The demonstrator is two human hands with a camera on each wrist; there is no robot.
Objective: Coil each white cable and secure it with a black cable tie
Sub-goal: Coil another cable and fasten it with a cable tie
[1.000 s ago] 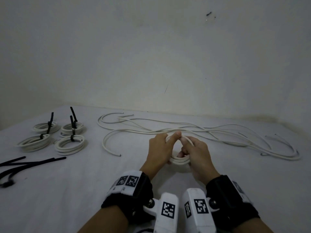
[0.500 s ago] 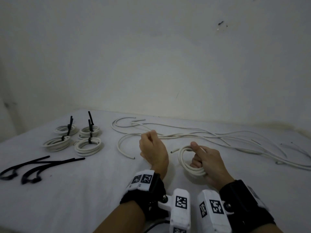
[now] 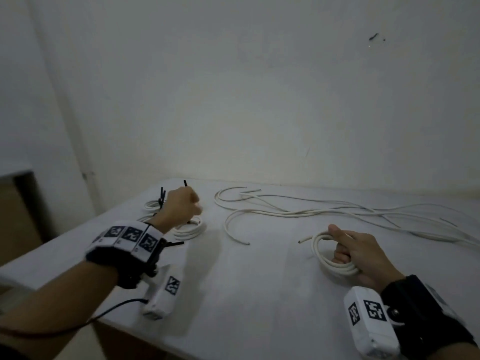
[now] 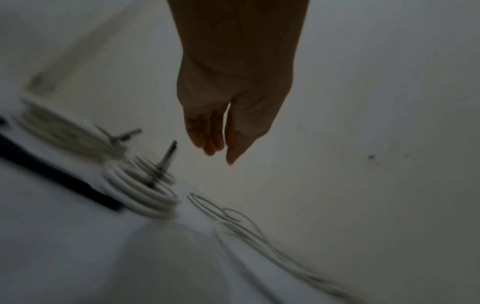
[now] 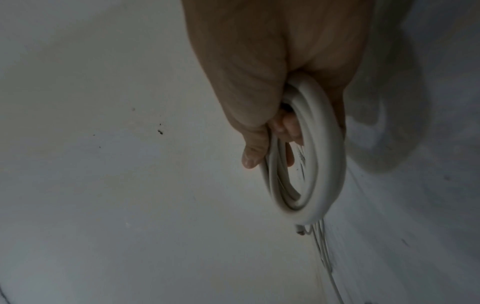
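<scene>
while the right hand [image 3: 363, 253] curls its fingers and thumb around a coil of white cable [image 3: 330, 258], the coil stands on edge just above the white table [image 3: 246, 294], its loose end [image 3: 302, 240] poking out to the left. in the right wrist view the same coil [image 5: 319, 164] hangs from that hand [image 5: 272, 72], with fingertips [image 5: 285, 127] showing through the middle of the ring and the thumb lying along its outer side.

the left hand [image 3: 179, 206] is out over the far left part of the table, above a group of finished coils [image 3: 189, 228]. from the head view its fingers look loosely bent and nothing shows in them. in the left wrist view the hand [image 4: 231, 98] hangs with fingers straight and close together, holding nothing, apart from the coils below it. that view is blurred.

the finished coils [image 4: 142, 197] each carry a black cable tie [image 4: 162, 164] whose tail sticks up; another tail [image 3: 185, 183] pokes up past the left hand in the head view. a dark strip [image 4: 52, 172] lies on the table just beside the nearest coil in the left wrist view; it is too blurred to say what it is.

several loose white cables [image 3: 324, 211] sprawl across the far side of the table, between the two hands and on toward the right edge, near the pale wall [image 3: 246, 87]. each wrist wears a black band with a white marked camera block [image 3: 368, 326].
</scene>
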